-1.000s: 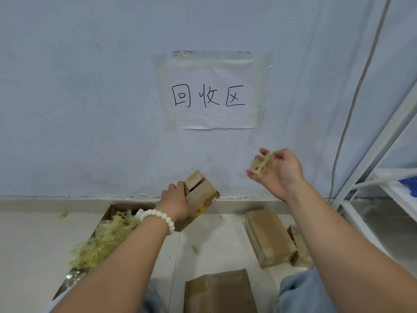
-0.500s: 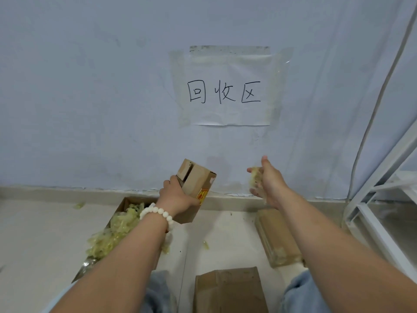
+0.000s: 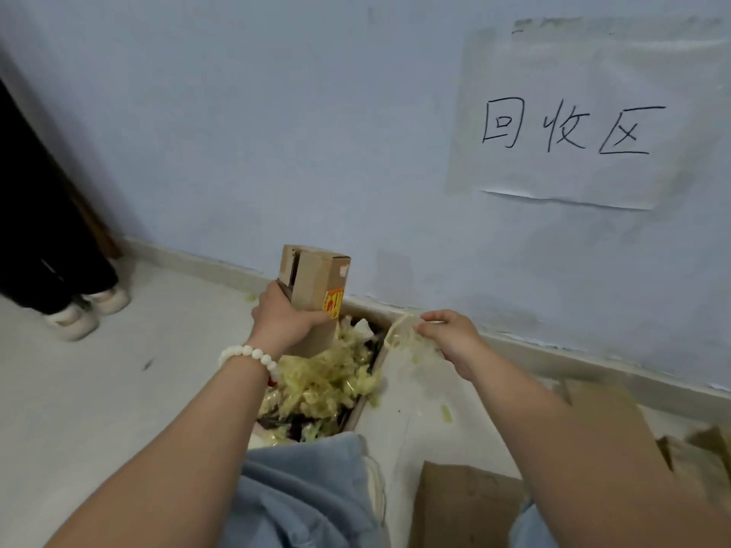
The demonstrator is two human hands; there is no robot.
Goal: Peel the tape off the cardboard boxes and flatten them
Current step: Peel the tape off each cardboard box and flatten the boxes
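My left hand (image 3: 285,319) grips a small brown cardboard box (image 3: 314,284) upright, its top flap open and a red-and-yellow label on its lower right side. My right hand (image 3: 449,336) pinches a crumpled wad of yellowish peeled tape (image 3: 400,333) at the right rim of an open carton (image 3: 377,363) on the floor. That carton is heaped with yellowish tape scraps (image 3: 324,381). A white bead bracelet (image 3: 249,357) sits on my left wrist.
Flat cardboard pieces lie at the lower right (image 3: 466,508) and by the wall (image 3: 601,413). Another person's dark trousers and pale shoes (image 3: 75,314) stand at the far left. A taped paper sign (image 3: 569,124) hangs on the blue wall. My jeans-clad knee (image 3: 300,492) is below.
The view has swung left and down. My right hand has dropped with the tape wad to the scrap carton's rim. My left hand still holds the small box, now upright.
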